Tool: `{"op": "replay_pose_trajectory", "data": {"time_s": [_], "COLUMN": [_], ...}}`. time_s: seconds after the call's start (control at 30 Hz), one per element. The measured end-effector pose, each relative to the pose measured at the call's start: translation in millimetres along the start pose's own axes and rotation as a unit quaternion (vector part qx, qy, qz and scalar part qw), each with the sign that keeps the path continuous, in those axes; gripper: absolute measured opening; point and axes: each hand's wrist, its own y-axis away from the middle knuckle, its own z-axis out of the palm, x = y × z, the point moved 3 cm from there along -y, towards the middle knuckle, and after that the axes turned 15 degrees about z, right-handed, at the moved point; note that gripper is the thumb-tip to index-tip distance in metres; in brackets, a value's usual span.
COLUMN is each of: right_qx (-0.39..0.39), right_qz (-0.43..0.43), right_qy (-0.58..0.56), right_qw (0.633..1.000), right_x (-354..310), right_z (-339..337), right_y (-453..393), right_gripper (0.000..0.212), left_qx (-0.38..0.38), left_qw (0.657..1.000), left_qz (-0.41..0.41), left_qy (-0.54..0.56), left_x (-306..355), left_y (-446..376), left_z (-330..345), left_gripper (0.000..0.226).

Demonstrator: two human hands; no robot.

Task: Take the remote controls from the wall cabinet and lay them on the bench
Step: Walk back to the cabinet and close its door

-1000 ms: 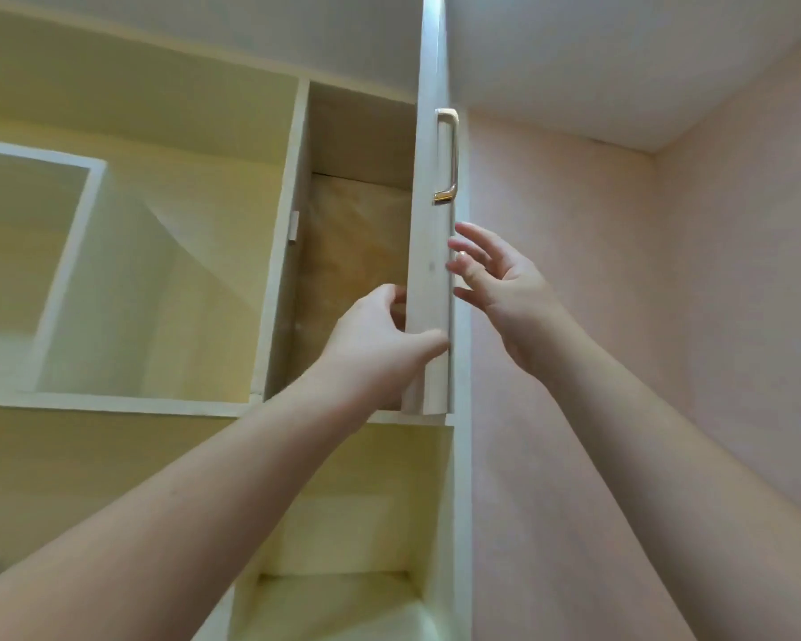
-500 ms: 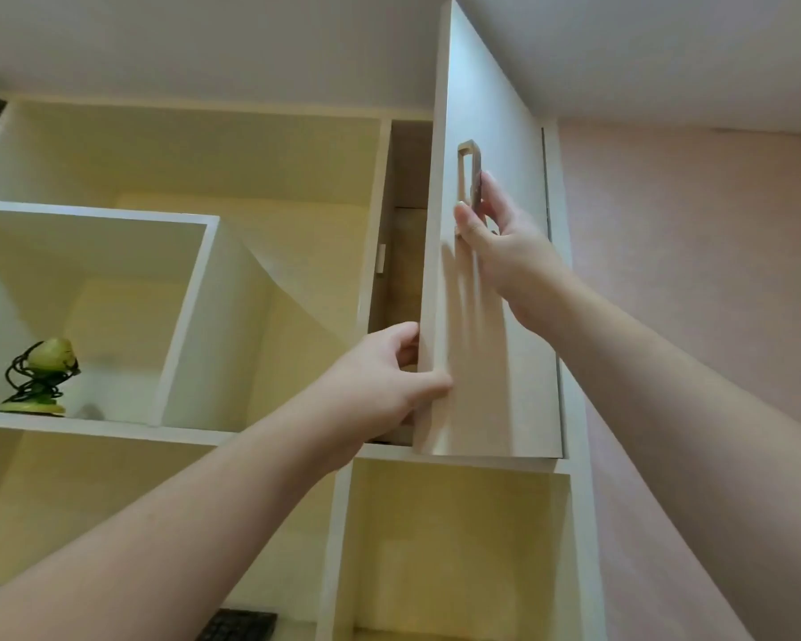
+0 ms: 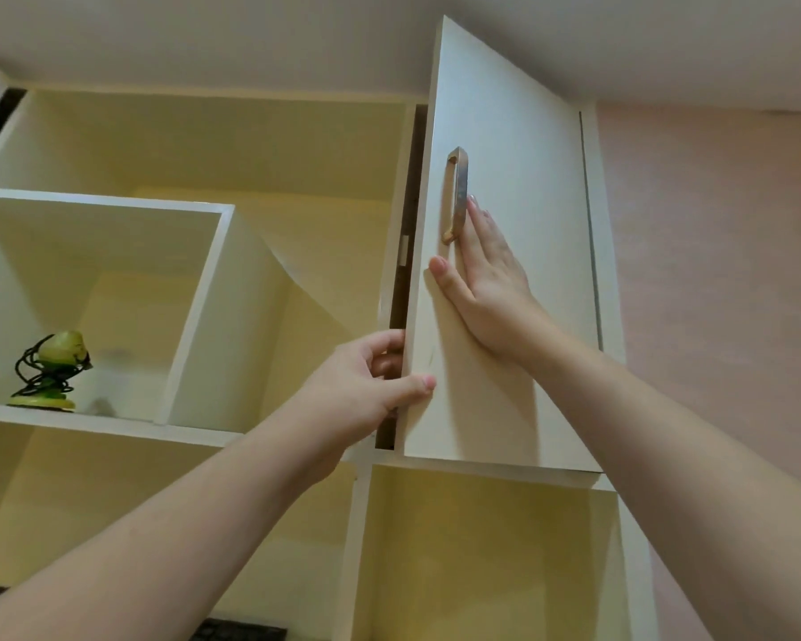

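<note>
Overhead, the wall cabinet [image 3: 195, 145] is filling the head view, seen from below. Its door [image 3: 519, 279] is standing only slightly ajar, leaving a narrow dark gap along its left edge.

Left hand [image 3: 361, 390]: it is gripping the free left edge of the door near the lower corner. The thumb is lying on the door's front face and the curled fingers are hooking behind the edge into the gap.

Right hand [image 3: 491, 289]: it is lying flat on the door's front face with fingers straight and held together, thumb spread to the left. The fingertips are resting just beside the lower end of the metal handle [image 3: 456, 196]; whether they are touching it cannot be told.

Remote controls: none are showing; the compartment behind the door is hidden apart from the dark gap.

Left of the door, an open cubby [image 3: 112, 293] is holding a small green object wrapped in black cord [image 3: 49, 370], standing on the cubby's shelf. Below the door, a further open compartment [image 3: 482, 548] is showing. A pink wall [image 3: 722, 270] is lying to the right.
</note>
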Motion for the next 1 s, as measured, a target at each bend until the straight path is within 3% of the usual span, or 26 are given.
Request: {"op": "replay_pose_trajectory", "data": {"time_s": [0.1, 0.2, 0.47, 0.63, 0.87, 1.0], "right_qx": [0.007, -0.006, -0.097, -0.115, -0.138, -0.133], "right_qz": [0.011, 0.015, 0.027, 0.032, 0.039, 0.032], "right_qy": [0.063, 0.087, 0.165, 0.176, 0.224, 0.23], "right_qw": [0.998, 0.996, 0.981, 0.977, 0.964, 0.964], "right_x": [-1.0, -1.3, 9.8, 16.5, 27.2, 33.2], "right_z": [15.8, 21.0, 21.0, 32.8, 54.2, 59.5], "right_y": [0.1, -2.2, 16.8, 22.4, 13.9, 11.1], "right_gripper": [0.072, 0.071, 0.08, 0.078, 0.089, 0.089], "left_qx": [0.082, 0.11, 0.077, 0.075, 0.077, 0.042], "left_qw": [0.995, 0.981, 0.957, 0.933, 0.88, 0.829], "left_qz": [0.014, 0.016, 0.026, 0.027, -0.037, 0.06], "left_qy": [-0.061, -0.162, -0.278, -0.351, -0.467, -0.555], "left_x": [-13.3, -20.4, -24.1, -37.8, -73.8, -77.5], "left_y": [0.4, -0.1, -8.1, -16.0, -25.7, -29.2], "left_z": [-6.5, -9.4, -12.7, -13.8, -15.9, -14.3], "left_gripper": [0.046, 0.067, 0.093, 0.094, 0.098, 0.091]}}
